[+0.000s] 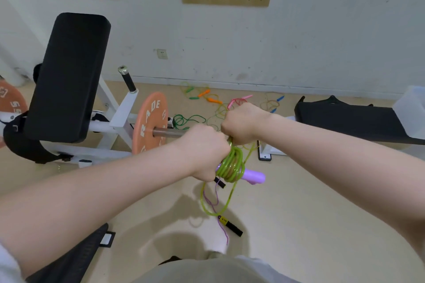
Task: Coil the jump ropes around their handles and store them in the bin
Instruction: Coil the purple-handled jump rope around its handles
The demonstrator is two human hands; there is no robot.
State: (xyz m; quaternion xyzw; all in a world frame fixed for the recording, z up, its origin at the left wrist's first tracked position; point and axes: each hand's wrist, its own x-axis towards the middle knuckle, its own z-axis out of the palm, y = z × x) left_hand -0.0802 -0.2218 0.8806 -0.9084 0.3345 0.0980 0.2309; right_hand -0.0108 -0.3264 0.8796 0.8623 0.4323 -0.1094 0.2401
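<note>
Both fists are closed: left hand (207, 151) grips the purple handles (254, 176) wrapped in green rope (231, 165); right hand (243, 124) pinches the rope's free end above.

Green rope (230, 166): coiled tight round purple handles (254, 176), loose loop hanging below | spare jump ropes (208, 101): uncoiled, tangled on floor right of orange weight plate (150, 122)

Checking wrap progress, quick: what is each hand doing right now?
Left hand: grips the purple handles, which the green rope is coiled round.
Right hand: fist closed on the green rope.
</note>
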